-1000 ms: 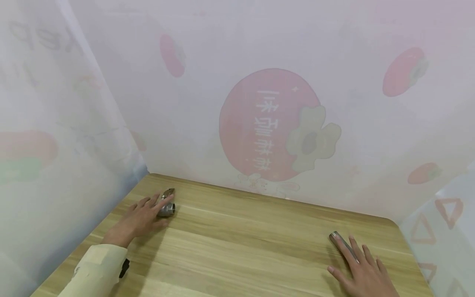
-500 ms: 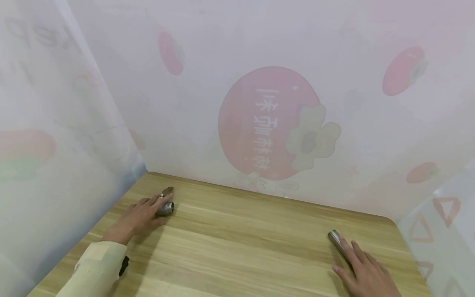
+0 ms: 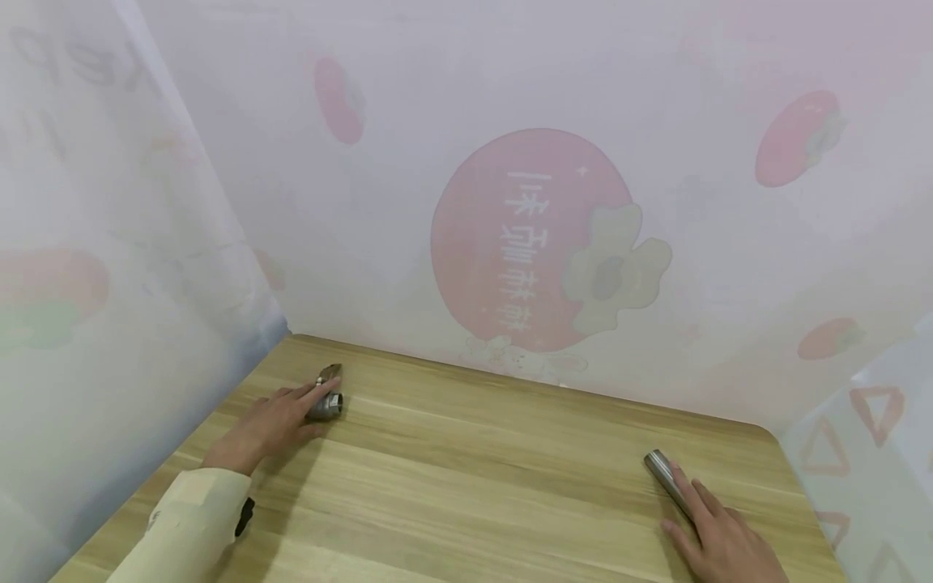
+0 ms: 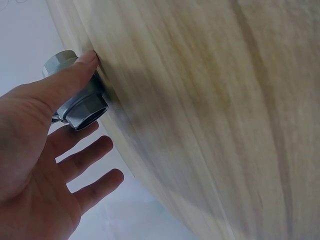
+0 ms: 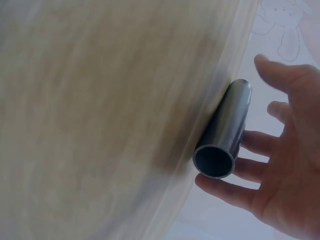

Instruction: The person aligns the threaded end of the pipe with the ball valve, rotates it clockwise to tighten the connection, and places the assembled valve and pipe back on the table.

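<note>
In the head view, my left hand (image 3: 266, 425) lies over a grey metal valve (image 3: 327, 406) near the table's far left corner. A flat dark handle shows past the index finger. From the left wrist, the thumb crosses in front of the valve (image 4: 86, 107), whose hollow threaded end is visible; the other fingers extend loosely. At the right, my right hand (image 3: 729, 538) rests beside a smooth metal tube (image 3: 662, 471). In the right wrist view the tube (image 5: 227, 122) lies on the tabletop, open end showing, with straight fingers along one side and the thumb apart from it.
Both objects lie on a wood-grain table (image 3: 466, 470) with rounded far corners. A pale printed curtain (image 3: 379, 243) hangs right behind its far edge, and similar fabric closes in the left and right sides. A wide stretch of tabletop separates the hands.
My right hand has shifted slightly to the right, its fingers drawing closer together, and more of the tube shows. The left hand stays almost in place at the valve.
</note>
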The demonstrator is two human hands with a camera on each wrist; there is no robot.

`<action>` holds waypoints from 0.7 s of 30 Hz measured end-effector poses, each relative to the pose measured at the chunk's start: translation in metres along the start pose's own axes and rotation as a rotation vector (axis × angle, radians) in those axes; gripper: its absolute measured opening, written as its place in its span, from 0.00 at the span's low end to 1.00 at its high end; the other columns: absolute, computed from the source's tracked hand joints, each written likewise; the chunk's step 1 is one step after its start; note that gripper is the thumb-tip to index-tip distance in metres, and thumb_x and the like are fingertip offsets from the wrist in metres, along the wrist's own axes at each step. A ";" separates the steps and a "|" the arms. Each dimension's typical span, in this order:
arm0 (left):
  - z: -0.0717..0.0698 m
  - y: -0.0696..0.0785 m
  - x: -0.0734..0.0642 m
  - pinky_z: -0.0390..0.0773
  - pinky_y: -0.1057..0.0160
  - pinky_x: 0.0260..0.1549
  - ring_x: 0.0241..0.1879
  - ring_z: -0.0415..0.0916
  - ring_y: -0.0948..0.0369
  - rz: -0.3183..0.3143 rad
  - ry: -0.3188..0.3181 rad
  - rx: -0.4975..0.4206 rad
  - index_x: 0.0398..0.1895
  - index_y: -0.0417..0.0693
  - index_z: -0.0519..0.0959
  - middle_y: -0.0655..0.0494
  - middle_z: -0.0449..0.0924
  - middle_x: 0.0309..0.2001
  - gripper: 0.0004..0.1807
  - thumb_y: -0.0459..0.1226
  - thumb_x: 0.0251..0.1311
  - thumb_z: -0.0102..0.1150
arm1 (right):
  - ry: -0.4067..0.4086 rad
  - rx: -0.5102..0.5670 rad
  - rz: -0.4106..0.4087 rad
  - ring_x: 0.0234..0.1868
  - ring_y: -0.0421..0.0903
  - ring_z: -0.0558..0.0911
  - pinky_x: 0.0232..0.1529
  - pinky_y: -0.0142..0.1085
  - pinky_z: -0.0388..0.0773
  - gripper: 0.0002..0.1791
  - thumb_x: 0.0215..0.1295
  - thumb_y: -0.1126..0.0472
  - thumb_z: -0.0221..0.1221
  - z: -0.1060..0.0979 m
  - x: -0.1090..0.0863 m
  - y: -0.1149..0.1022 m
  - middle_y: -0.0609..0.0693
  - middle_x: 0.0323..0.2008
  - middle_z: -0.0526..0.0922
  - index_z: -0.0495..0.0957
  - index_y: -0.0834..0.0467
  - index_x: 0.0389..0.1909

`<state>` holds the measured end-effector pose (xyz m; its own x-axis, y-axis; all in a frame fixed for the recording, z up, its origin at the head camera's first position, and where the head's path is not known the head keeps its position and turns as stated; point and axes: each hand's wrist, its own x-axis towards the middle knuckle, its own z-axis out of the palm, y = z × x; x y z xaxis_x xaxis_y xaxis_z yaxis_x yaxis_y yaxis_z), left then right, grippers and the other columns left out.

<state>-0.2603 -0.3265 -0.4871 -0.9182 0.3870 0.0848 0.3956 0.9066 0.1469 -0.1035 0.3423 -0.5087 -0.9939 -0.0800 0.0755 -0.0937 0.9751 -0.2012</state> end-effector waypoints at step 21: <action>0.004 -0.007 0.007 0.86 0.34 0.49 0.53 0.84 0.34 0.081 0.033 -0.009 0.77 0.47 0.68 0.29 0.84 0.58 0.39 0.31 0.65 0.75 | 0.054 -0.006 -0.072 0.39 0.61 0.90 0.30 0.51 0.87 0.53 0.63 0.68 0.76 0.004 0.004 0.008 0.69 0.58 0.87 0.58 0.54 0.86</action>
<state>-0.2697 -0.3290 -0.4918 -0.8818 0.4536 0.1289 0.4693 0.8707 0.1470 -0.1082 0.3490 -0.5137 -0.9801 -0.1385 0.1419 -0.1640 0.9684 -0.1879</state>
